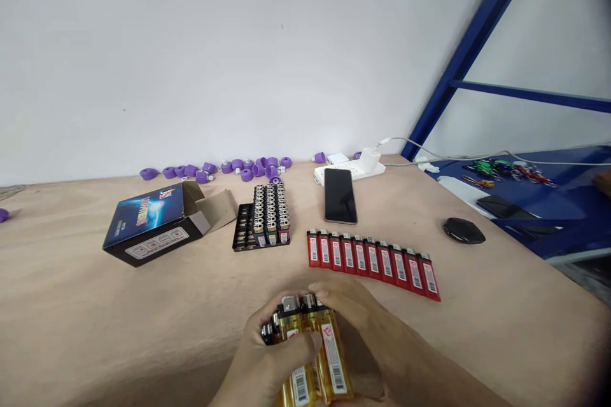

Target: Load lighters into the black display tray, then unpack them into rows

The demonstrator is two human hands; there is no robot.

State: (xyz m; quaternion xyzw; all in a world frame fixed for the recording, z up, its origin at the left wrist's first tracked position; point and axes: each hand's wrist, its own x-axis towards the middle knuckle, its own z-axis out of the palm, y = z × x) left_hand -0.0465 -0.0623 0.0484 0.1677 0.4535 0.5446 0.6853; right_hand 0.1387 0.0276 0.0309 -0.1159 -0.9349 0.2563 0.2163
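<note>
My left hand (277, 343) and my right hand (348, 311) together grip a bunch of yellow disposable lighters (310, 350) at the near edge of the view. Their barcode labels face up, and my fingers cover their metal tops in part. Just beyond my right hand, several red lighters (372, 264) lie side by side in a slanting row on the beige table (95, 305). A black tray (261, 219) stands farther off, with several lighters upright in its back rows and its front slots bare.
An open dark blue lighter box (162, 222) lies left of the tray. Purple caps (214, 168) are scattered along the wall. A black phone (340, 196) lies before a white power strip (348, 172). A black rounded object (463, 231) sits right. Beyond, a blue table (534, 203) holds small items, and another person's hand (602, 183) shows.
</note>
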